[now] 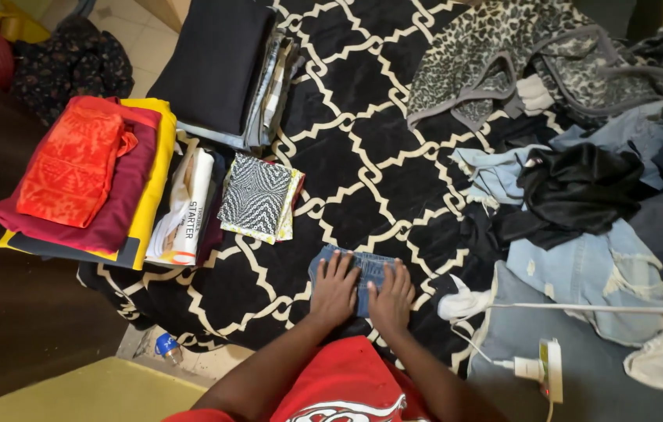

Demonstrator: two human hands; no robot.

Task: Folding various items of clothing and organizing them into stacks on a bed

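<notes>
Both my hands press flat on a small folded blue denim garment that lies on a black blanket with a cream lattice pattern. My left hand covers its left half, fingers spread. My right hand lies beside it on the right half, fingers apart too. Neither hand grips the denim; both rest on top of it.
Left of the denim sit a folded black-and-white patterned cloth, a white printed fabric, a red, maroon and yellow stack and a dark folded stack. An unsorted clothes pile fills the right. A white plug and cable lie lower right.
</notes>
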